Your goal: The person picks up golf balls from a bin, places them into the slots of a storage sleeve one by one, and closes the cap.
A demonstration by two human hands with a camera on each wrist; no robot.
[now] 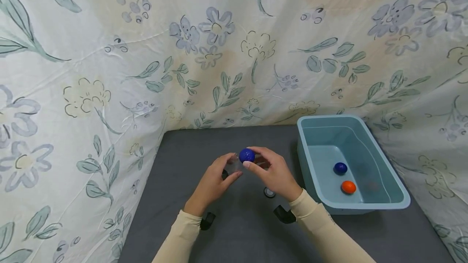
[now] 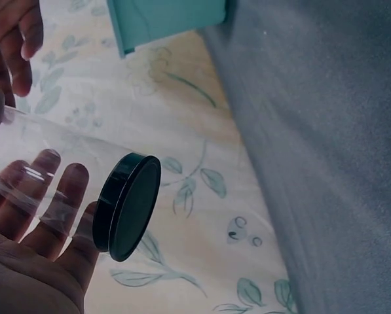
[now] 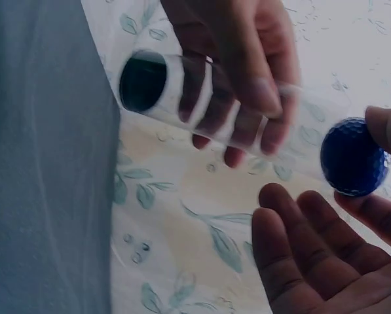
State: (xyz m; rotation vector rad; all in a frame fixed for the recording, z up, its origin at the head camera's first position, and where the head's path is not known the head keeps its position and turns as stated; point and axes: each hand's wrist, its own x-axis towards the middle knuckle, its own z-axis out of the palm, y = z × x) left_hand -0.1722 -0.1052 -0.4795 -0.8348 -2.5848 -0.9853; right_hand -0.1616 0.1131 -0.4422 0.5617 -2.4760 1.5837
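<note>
My left hand (image 1: 213, 184) grips a clear plastic tube (image 2: 64, 147), its fingers wrapped along the side and showing through the wall. A dark cap (image 2: 135, 212) closes the lower end of the tube, which tilts in the hand. Between thumb and fingers, my right hand (image 1: 276, 173) pinches a dimpled dark blue golf ball (image 3: 354, 157). The ball is right at the tube's upper end, overlapping its mouth in the right wrist view. Both hands are held above the grey table (image 1: 183, 161).
A light blue plastic bin (image 1: 325, 131) stands on the table to the right. Inside it lie another dark blue ball (image 1: 340, 168) and an orange ball (image 1: 348, 187). A small round dark disc (image 1: 269, 192) is by the right wrist. Floral cloth (image 1: 219, 84) hangs behind the table.
</note>
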